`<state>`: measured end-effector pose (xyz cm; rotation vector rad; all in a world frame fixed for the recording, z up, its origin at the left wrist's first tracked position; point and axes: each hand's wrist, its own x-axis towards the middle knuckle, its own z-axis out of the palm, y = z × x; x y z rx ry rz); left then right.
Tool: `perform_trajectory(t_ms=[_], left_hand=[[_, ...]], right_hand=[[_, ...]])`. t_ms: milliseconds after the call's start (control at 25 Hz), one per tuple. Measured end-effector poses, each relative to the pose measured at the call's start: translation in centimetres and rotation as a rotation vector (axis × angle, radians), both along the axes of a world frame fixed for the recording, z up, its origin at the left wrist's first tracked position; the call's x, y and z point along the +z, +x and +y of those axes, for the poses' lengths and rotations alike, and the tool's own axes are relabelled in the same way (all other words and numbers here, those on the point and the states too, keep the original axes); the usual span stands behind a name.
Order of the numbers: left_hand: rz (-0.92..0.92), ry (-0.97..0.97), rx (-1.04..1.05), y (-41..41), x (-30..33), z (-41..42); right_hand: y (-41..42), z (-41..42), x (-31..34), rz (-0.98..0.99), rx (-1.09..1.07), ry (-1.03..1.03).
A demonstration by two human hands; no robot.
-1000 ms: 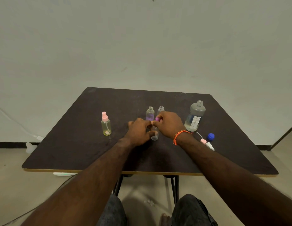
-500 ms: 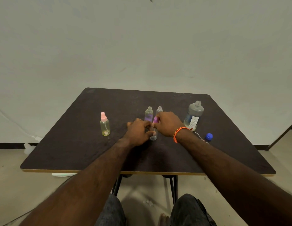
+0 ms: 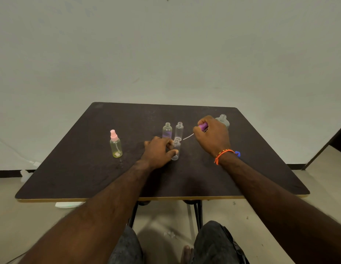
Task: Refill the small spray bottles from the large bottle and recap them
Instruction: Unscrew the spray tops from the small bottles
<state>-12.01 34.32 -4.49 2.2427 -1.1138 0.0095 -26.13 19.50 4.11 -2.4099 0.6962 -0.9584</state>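
Uncapping stage: left hand (image 3: pixel 158 152) grips small clear uncapped plastic bottle (image 3: pixel 175 149); right of it, right hand (image 3: pixel 211 135) pinches purple spray cap (image 3: pixel 203 127); behind, two open bottles; pink-capped bottle (image 3: pixel 115 144) and large grey bottle (image 3: pixel 223 121) await, refilling apparently unstarted.

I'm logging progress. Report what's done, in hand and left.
Done: three small bottles stand uncapped. In hand: left hand steadies the nearest; right hand lifts away its purple sprayer. Left: uncapping the pink-capped bottle, pouring from the large bottle, recapping.
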Motion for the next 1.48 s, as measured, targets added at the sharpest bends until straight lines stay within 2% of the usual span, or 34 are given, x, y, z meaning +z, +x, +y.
perform_trajectory(t_ms=[120, 240, 400, 560, 1040, 1240, 1480], left_hand=[[-0.005, -0.028, -0.029, -1.6, 0.2, -1.9], [-0.008, -0.027, -0.04, -3.4, 0.2, -4.1], [-0.05, 0.005, -0.042, -4.5, 0.5, -6.1], [-0.054, 0.019, -0.036, -4.3, 0.7, -6.2], [-0.06, 0.024, 0.005, -4.2, 1.4, -5.3], [-0.144, 0.13, 0.023, -2.7, 1.8, -3.5], [-0.23, 0.274, 0.143, -0.1, 2.3, -0.7]], right_hand=[[-2.5, -2.0, -1.2, 0.025, -0.117, 0.057], [-4.7, -3.9, -3.5, 0.19, -0.208, 0.121], [-6.2, -4.6, -6.2, 0.481, -0.281, -0.117], [-6.3, -3.6, -7.2, 0.626, -0.274, -0.33], [-5.5, -4.1, -8.1, 0.618, -0.272, -0.301], [-4.6, -3.2, -7.7, 0.556, -0.259, -0.314], [-2.4, -1.0, -7.7, 0.525, -0.125, -0.338]])
